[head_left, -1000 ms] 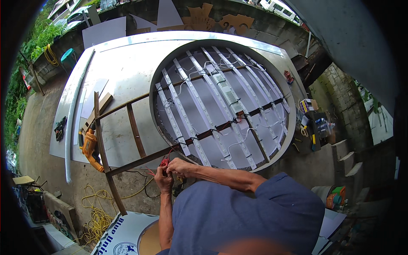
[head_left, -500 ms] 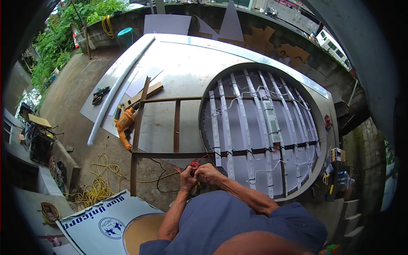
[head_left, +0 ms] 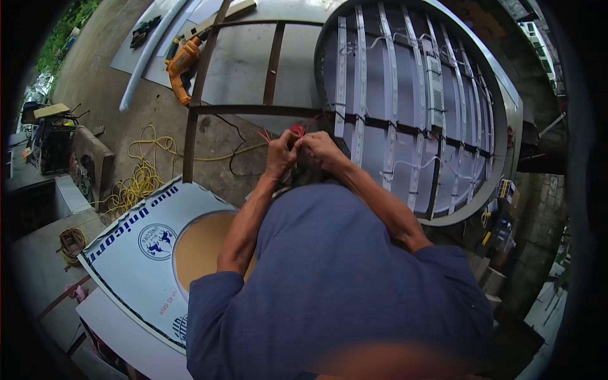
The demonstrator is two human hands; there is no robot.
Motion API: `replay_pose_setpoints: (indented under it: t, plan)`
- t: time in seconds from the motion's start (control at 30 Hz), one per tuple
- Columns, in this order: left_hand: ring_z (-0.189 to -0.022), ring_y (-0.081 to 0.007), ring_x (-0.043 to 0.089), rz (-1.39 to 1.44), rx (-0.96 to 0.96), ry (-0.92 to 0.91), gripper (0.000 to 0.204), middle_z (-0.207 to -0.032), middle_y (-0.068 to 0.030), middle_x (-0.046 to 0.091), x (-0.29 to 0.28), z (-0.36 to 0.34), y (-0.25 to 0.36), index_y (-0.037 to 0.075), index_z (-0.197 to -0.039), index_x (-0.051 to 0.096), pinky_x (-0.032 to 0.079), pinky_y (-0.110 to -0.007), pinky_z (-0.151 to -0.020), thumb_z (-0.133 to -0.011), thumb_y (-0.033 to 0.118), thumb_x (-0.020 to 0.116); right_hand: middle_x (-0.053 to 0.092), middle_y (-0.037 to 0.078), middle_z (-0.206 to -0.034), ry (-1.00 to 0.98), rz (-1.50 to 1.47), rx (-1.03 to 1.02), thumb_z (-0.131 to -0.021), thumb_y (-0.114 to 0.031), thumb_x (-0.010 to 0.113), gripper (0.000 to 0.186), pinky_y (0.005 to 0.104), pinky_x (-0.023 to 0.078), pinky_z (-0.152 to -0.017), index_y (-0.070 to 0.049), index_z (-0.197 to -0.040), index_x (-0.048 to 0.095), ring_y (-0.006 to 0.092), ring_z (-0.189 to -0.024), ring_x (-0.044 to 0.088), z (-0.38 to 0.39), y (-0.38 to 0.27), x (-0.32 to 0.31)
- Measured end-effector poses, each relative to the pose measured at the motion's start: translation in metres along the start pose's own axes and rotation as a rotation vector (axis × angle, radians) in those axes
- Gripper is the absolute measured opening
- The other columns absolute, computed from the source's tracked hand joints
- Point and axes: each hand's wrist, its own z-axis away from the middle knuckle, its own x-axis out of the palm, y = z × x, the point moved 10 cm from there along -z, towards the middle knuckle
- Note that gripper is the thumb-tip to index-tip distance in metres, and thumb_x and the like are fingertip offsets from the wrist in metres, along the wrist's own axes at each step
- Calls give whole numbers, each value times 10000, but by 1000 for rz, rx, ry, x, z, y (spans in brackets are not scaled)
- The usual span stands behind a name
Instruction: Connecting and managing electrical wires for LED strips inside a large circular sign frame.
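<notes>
My left hand (head_left: 280, 157) and my right hand (head_left: 321, 152) are close together in front of my chest, fingers closed on a bundle of thin red wire (head_left: 297, 130). Loose red ends stick out to the left of the left hand. The exact grip of the fingertips is too small to make out. Just beyond the hands runs a brown metal frame (head_left: 253, 111). To the right it meets a large round sign shell (head_left: 443, 220), lined with white LED strips (head_left: 391, 82) and joined by white wires. A perforated power supply (head_left: 434, 82) sits among the strips.
An orange power drill (head_left: 183, 66) lies by the frame's left bar, near a long pale tube (head_left: 152, 47). Tangled yellow cord (head_left: 142, 180) is on the ground at left. Below it lies a printed pale-blue sheet (head_left: 117, 244) with a tan round panel. Tools (head_left: 500, 228) lie at right.
My view has tipped downward, so the frame, sign shell and hands appear higher in the picture. Both hands remain together at the red wire.
</notes>
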Motion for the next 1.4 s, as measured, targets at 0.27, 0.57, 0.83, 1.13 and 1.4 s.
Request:
replay_pose_setpoints:
  t: [0.27,0.57,0.83,1.13,1.4]
  plan:
    - [-850,-276,758,7,-97,-51,346,-910,-164,745,-6,26,-10,34,-1128,613,586,-364,-730,-851,143,792,575,-20,-647,-65,64,71,-1047,-220,542,274,205,372,-472,-15,-1095,718,45,-508,466,32,22,12]
    - [-873,-162,736,197,-280,-130,326,-973,-111,767,1,33,-33,3,-1179,660,575,-300,-780,-897,137,754,651,65,-715,52,-89,54,-1095,-476,377,558,232,404,-476,6,-1244,615,109,-522,552,42,39,3]
    - [-714,-91,660,461,-447,-144,289,-865,-42,731,-7,29,-43,-17,-1137,688,533,-245,-636,-972,221,698,657,38,-731,124,26,39,-1054,-316,517,413,212,423,-488,35,-1245,623,73,-555,569,58,60,-14]
    - [-862,-182,708,840,-631,-119,368,-1041,-110,736,9,34,-100,-8,-1151,686,566,-336,-783,-1038,324,576,672,25,-771,218,134,102,-1039,-261,551,353,229,433,-504,10,-1252,625,76,-575,581,62,88,-47]
    - [-765,-181,714,406,-1056,-86,339,-947,-99,750,-27,183,-234,0,-1112,704,535,-303,-643,-995,297,590,670,58,-766,292,483,149,-996,-246,565,329,273,470,-493,20,-1155,676,104,-572,592,71,168,-103]
